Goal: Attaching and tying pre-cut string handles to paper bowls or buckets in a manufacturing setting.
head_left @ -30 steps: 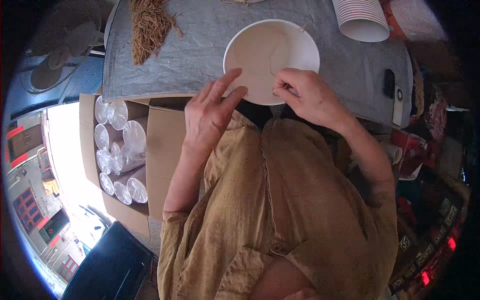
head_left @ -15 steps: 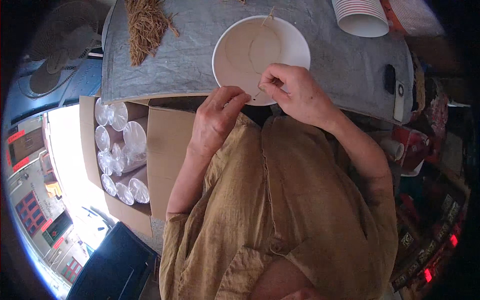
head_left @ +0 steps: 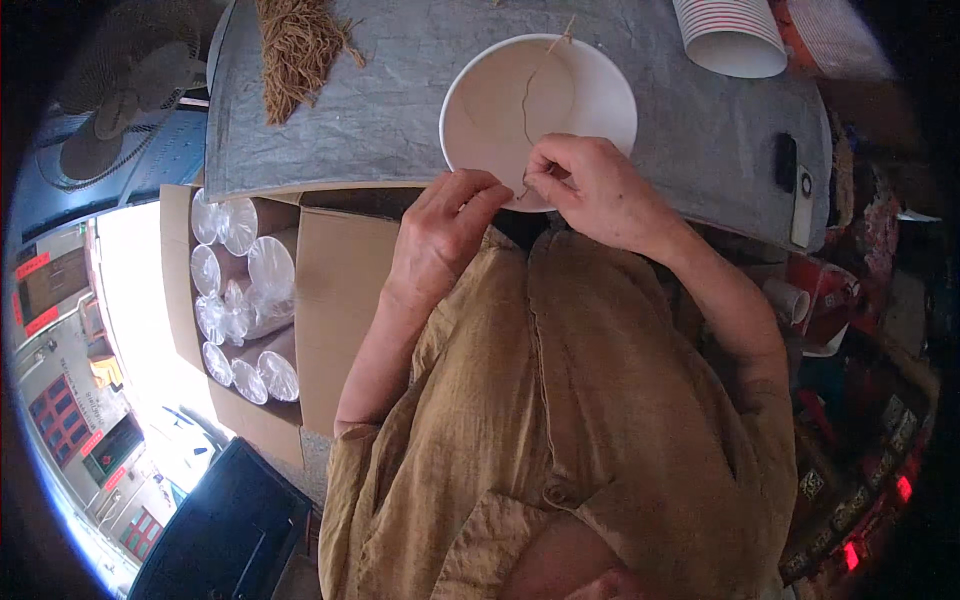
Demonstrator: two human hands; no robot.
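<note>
Left hand (head_left: 440, 235) and right hand (head_left: 598, 190) meet at the near rim of the white paper bowl (head_left: 540, 105), fingers pinched shut on a thin brown strand (head_left: 527, 100) running up across the bowl. Bowl sits on the grey table (head_left: 400, 110). Farther back: a pile of brown fibres (head_left: 295, 45) at left, a stack of white cups (head_left: 730, 35) at right.

Bundle of brown fibres (head_left: 297, 45), stacked paper cups (head_left: 728, 35), carton of wrapped lids (head_left: 245, 290)
</note>
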